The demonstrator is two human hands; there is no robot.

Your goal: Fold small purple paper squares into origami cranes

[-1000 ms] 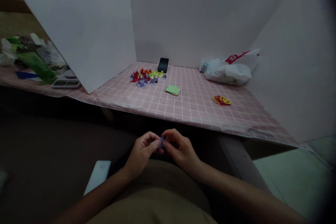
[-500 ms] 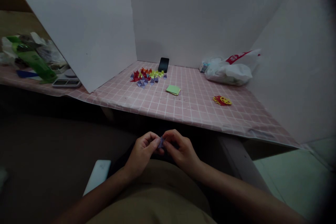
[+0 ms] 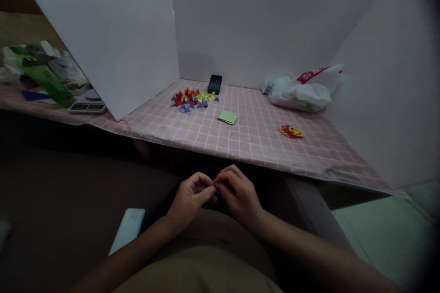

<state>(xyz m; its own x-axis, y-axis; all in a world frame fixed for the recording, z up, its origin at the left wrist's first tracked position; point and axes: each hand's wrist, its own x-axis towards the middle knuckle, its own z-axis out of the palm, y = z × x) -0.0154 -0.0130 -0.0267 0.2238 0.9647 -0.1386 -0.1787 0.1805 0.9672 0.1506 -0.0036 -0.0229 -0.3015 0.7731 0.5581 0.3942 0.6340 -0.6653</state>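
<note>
Over my lap, below the table's front edge, my left hand and my right hand meet at the fingertips. Both pinch a small purple folded paper piece, mostly hidden by the fingers. On the table beyond lies a cluster of small origami pieces in red, orange, yellow and purple. To the right of that cluster rests a stack of square green paper, with a yellowish sheet showing at its edge.
A dark phone leans near the back panel. A white plastic bag and red and yellow cut-out discs lie right on the checked tablecloth. Left of the white panel are a scale and green bottle.
The fingers have closed further over the purple paper, so less of it shows. My right hand has shifted slightly up and to the right.
</note>
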